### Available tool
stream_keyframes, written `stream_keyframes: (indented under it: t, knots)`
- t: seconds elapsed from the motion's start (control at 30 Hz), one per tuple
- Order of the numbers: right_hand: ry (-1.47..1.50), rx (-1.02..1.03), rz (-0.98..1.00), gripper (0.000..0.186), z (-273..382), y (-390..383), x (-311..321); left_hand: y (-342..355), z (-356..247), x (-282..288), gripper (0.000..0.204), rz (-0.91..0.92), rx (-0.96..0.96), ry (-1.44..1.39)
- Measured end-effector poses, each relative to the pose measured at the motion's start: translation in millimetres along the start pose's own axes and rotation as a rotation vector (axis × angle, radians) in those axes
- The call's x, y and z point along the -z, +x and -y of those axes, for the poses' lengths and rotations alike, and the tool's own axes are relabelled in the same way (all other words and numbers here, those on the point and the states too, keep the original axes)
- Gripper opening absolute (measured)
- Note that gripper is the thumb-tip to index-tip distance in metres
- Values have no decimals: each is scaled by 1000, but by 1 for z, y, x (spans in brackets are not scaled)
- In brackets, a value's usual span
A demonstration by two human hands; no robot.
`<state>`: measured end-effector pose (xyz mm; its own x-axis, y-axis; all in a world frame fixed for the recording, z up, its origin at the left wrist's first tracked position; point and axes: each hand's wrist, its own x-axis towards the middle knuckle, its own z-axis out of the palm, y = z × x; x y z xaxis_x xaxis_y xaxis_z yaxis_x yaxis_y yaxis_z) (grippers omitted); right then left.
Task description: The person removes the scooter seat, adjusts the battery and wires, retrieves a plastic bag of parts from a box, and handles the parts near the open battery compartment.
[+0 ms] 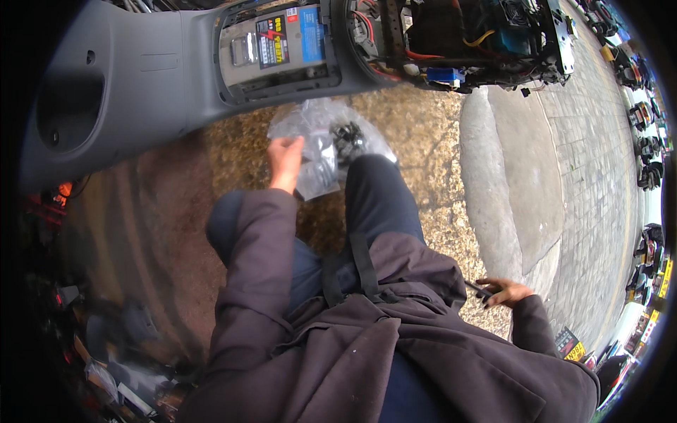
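On the ground ahead of me lies a clear plastic bag (315, 185) with small dark parts (348, 141), too small to name, at its right side. My left hand (285, 163) is closed at the bag's left part, its fingers pinching the plastic. Out at my right side, beside my thigh, my right hand (506, 291) is closed round a slim dark object (477, 287). Its kind cannot be made out. Just beyond the bag stands an electric scooter's grey body (151, 77) with a labelled battery (243, 53) in its open compartment.
Bare wiring and a dark frame (486, 42) stick out at the scooter's right end. A concrete strip (525, 176) and grey paving (585, 155) run along the right. Parked scooters (647, 148) line the far right. Assorted parts (120, 352) crowd the lower left.
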<state>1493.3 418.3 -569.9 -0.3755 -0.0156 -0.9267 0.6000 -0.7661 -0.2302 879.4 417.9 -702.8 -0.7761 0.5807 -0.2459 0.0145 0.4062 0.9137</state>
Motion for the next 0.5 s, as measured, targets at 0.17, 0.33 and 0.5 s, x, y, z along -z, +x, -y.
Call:
stream_keyframes:
  t: [0.17, 0.33, 0.5]
  knots:
    - [-474, 519, -497, 96, 92, 10, -32, -24, -44, 7, 15, 221, 97, -187]
    - [-670, 1066, -606, 95, 206, 93, -139, -80, -77, 2, 31, 524, 147, -448]
    - [-890, 1384, -691, 95, 259, 137, -225, -94, -82, 19, 39, 426, 115, -763]
